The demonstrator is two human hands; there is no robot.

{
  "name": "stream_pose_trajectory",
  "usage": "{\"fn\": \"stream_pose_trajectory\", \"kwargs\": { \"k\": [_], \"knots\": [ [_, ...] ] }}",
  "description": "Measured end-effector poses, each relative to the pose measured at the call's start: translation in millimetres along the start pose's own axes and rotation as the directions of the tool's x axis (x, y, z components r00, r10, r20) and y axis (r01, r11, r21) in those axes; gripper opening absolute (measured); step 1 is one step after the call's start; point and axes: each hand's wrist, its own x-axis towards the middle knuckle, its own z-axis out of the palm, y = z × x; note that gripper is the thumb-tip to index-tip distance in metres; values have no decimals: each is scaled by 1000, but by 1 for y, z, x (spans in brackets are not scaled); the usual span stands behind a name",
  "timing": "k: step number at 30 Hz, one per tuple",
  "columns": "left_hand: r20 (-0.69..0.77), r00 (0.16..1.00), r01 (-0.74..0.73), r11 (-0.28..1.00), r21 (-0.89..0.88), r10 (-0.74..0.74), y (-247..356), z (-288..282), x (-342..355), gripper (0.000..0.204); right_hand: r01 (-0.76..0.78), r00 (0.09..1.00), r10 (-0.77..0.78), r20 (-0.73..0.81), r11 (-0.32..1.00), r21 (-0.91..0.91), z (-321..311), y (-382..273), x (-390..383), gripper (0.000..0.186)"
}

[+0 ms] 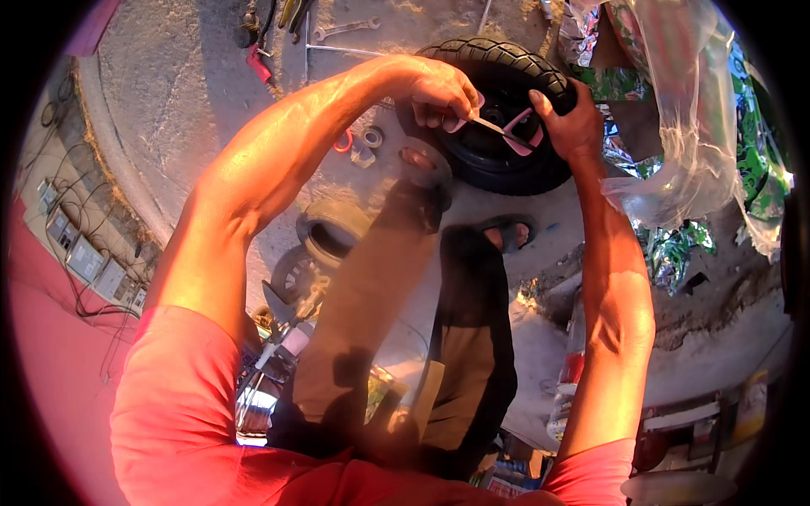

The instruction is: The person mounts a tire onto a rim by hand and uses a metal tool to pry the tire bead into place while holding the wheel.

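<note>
Up at the centre a black tyre [498, 59] on a dark rim stands near my feet. My left hand [434, 97] is closed on a thin pale metal tool [483, 122], which lies across the rim toward the right. Pink pieces [523, 137] show at the rim by the tool; whether they are part of it I cannot tell. My right hand [567, 122] grips the tyre's right side, thumb over its inner edge and fingers around the outside, mostly hidden.
Wrenches [342, 29], red-handled tool [257, 63] and tape rolls [371, 135] lie on the concrete. A loose tyre [329, 232] lies by my left leg. Plastic wrap [683, 152] and foil packaging crowd the right. Wired electrical boxes [84, 257] line the far left.
</note>
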Motion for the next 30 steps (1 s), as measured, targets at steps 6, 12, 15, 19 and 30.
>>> {"fn": "stream_pose_trajectory", "kwargs": {
  "k": [6,12,15,19,30],
  "knots": [
    [-129,992,58,884,465,3,2,7,22,25,-5,1000,5,0,1000,-13,1,0,-1,90],
    [-253,956,69,720,691,151,23,68,-18,29,-8,1000,8,18,1000,5,-1,-1,-2,90],
    [-287,926,27,713,701,246,18,65,-32,24,79,996,-80,-43,997,-14,7,-4,5,90],
    [-346,938,229,702,674,27,30,53,-83,32,79,996,-78,-37,997,22,3,10,5,86],
    [-493,844,-62,952,300,210,-97,88,-143,33,33,999,-33,12,999,22,2,7,-1,87]
  ]
}}
